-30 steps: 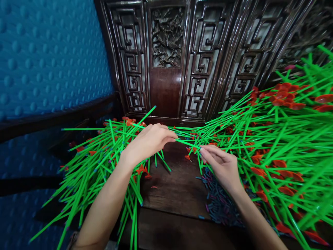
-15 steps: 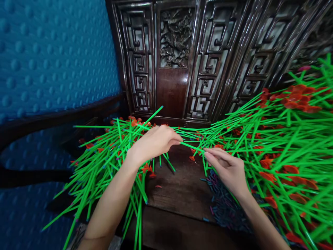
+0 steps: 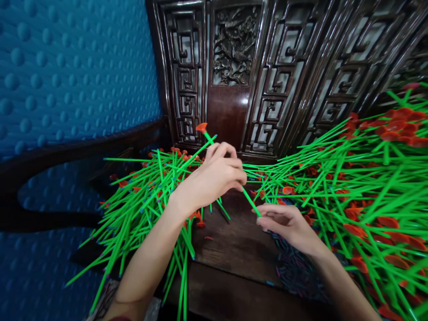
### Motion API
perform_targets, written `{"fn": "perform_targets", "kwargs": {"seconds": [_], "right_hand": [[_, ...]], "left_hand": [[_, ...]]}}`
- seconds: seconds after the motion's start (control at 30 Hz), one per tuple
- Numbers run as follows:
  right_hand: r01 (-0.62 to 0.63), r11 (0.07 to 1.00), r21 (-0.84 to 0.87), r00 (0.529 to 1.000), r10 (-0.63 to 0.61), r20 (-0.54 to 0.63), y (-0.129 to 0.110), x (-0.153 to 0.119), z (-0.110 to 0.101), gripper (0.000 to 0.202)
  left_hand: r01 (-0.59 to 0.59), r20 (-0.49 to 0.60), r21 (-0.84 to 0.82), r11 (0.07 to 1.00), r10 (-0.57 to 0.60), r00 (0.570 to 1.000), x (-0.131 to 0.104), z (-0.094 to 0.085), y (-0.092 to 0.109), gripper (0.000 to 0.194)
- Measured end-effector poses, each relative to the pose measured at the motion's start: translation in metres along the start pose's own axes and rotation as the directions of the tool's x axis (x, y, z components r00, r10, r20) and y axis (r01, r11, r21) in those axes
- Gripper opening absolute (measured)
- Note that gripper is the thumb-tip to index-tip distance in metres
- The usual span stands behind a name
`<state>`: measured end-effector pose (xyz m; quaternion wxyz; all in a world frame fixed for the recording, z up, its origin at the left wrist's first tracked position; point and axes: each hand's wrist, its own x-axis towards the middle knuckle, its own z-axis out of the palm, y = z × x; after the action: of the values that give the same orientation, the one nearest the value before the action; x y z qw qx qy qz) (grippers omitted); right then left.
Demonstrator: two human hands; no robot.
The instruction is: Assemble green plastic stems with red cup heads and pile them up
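- So the big change: half a second back the green suction-cup stick (image 3: 250, 201) lies almost level between the hands, and now it's tipped steeply, orange cup (image 3: 202, 128) up top (assuming it's the same stick, can't swear to it).
- Left hand (image 3: 219, 171) is wrapped loosely around the middle of it, knuckles up, so the cup pokes out above the fingers and the stem comes out below.
- Right hand (image 3: 290, 229) has sunk a bit lower and is pinching the bottom end between thumb and fingers. Can't tell if there's a little piece in that pinch too.
- My read on the tilt: the whole length is easy to see now, and the fiddly part looks to be at that lower end.
- Left pile (image 3: 132, 227) of sticks shows lots of blue tips; right pile (image 3: 384, 183) is way bigger, with orange cups everywhere.
- Small dark tubes (image 3: 297, 272) are heaped under the right forearm on the wooden worktop (image 3: 234, 227), in front of a carved wooden panel (image 3: 230, 107).
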<state>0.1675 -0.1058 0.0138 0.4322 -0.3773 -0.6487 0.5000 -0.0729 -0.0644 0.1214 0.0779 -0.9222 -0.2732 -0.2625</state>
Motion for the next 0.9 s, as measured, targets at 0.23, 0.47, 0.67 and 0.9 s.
{"fn": "perform_targets", "kwargs": {"seconds": [0.23,0.47,0.67,0.9], "right_hand": [[-0.052,0.993,-0.107,0.991,0.065,0.114,0.007,0.002,0.018,0.024],[0.033,0.936,-0.351,0.979,0.040,0.198,0.023,0.003,0.024,0.023],[0.107,0.858,-0.503,0.977,0.003,0.214,0.033,0.001,0.025,0.017],[0.168,0.814,-0.556,0.968,-0.030,0.249,0.036,0.002,0.029,0.021]], "left_hand": [[0.001,-0.538,-0.057,0.998,-0.031,0.842,0.004,-0.001,0.002,0.007],[-0.052,-0.461,-0.436,0.898,-0.173,0.870,0.003,0.001,0.013,0.044],[-0.086,-0.448,-0.275,0.958,-0.049,0.893,0.004,-0.004,0.018,0.014],[0.012,-0.208,-0.058,0.998,-0.023,0.978,-0.001,-0.011,0.033,0.013]]}}
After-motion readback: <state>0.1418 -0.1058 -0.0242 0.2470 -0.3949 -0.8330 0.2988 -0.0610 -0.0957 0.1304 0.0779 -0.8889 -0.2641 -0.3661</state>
